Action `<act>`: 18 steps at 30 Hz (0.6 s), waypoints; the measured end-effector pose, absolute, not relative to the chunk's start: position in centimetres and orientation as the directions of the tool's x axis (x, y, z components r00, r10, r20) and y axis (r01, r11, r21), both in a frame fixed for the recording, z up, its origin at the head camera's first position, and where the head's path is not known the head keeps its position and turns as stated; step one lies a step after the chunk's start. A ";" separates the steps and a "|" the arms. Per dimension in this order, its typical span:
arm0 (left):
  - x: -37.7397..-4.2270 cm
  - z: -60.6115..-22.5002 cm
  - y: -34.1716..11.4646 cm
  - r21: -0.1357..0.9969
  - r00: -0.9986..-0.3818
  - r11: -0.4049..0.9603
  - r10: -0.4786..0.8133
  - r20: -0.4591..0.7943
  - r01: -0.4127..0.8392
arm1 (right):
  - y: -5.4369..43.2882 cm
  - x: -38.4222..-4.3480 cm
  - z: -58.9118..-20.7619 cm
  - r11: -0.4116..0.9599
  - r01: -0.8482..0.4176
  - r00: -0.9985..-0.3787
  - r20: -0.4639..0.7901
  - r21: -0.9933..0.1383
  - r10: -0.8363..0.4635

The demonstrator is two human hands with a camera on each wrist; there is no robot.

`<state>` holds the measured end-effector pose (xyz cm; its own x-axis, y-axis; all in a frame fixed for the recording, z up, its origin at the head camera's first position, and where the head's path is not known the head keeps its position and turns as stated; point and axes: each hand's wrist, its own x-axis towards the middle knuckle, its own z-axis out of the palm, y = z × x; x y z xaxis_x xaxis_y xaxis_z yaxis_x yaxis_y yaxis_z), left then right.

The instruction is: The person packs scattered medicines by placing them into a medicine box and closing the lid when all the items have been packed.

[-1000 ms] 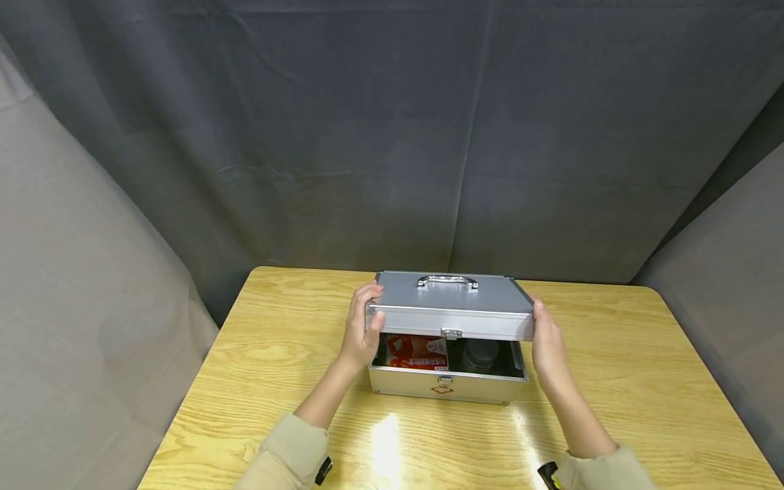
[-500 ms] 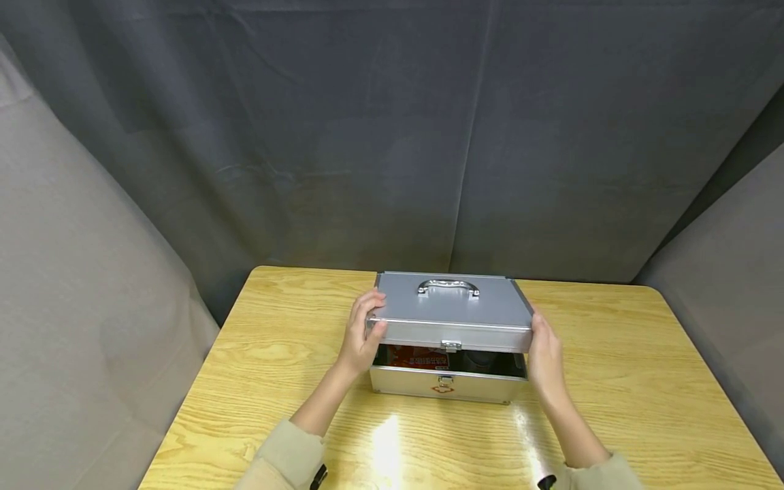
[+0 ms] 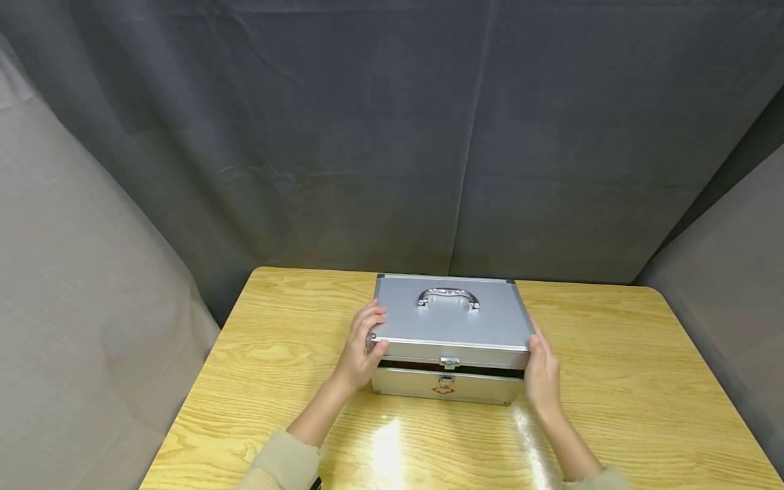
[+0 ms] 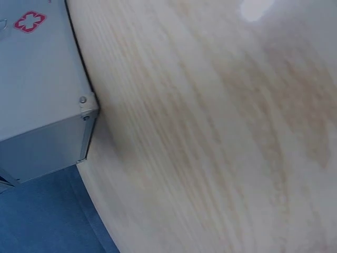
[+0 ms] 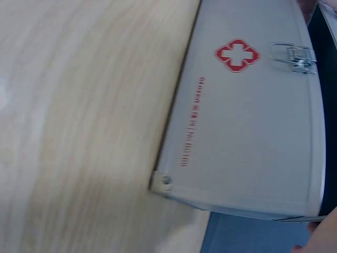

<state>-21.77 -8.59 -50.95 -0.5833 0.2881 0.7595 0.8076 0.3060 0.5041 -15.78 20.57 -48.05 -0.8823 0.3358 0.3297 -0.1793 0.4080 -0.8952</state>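
Observation:
A silver first-aid box (image 3: 484,389) with a red cross emblem sits on the wooden table. Its lid (image 3: 450,323), which bears a chrome carry handle (image 3: 449,294), is almost down, leaving a narrow dark gap along the front. My left hand (image 3: 357,354) holds the lid's front left corner, thumb at the front and fingers over the side edge. At the right side, my right hand (image 3: 543,378) holds the lid's front right corner. The upper latch half (image 3: 449,363) hangs just above the catch (image 5: 300,58) on the box. Hardly anything of the contents shows through the gap.
The wooden table (image 3: 618,367) extends on both sides of the box and in front of it. A dark grey curtain (image 3: 343,136) hangs behind, with pale cloth (image 3: 92,292) at the left. Blue floor (image 4: 47,216) shows past the table edge.
Both hands have brought the lid down and toward the front. The red packet and the dark round container inside, visible earlier, are now covered by it.

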 end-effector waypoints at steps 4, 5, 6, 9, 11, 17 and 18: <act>-21.5 -51.4 -8.7 0.469 -0.564 0.333 0.302 0.769 0.818 | 20.6 -15.5 -49.1 0.394 -0.207 -0.882 0.345 -0.895 0.321; -21.5 -51.5 -8.7 0.456 -0.555 0.339 0.308 0.773 0.823 | 20.6 -15.4 -49.4 0.389 -0.214 -0.882 0.349 -0.896 0.318; -21.4 -51.6 -8.8 0.444 -0.547 0.345 0.315 0.776 0.827 | 20.7 -15.3 -49.7 0.379 -0.222 -0.882 0.351 -0.898 0.316; -21.3 -51.9 -8.9 0.419 -0.532 0.355 0.336 0.777 0.836 | 20.8 -15.3 -50.5 0.366 -0.253 -0.876 0.372 -0.896 0.305; -21.2 -52.1 -8.9 0.414 -0.531 0.359 0.346 0.774 0.837 | 20.8 -15.2 -50.8 0.362 -0.277 -0.871 0.392 -0.890 0.296; -21.1 -52.4 -9.1 0.409 -0.526 0.358 0.348 0.776 0.839 | 20.7 -15.0 -51.0 0.370 -0.270 -0.874 0.387 -0.889 0.293; -21.1 -52.4 -9.1 0.404 -0.521 0.358 0.348 0.779 0.842 | 20.6 -14.9 -50.9 0.368 -0.266 -0.876 0.383 -0.891 0.294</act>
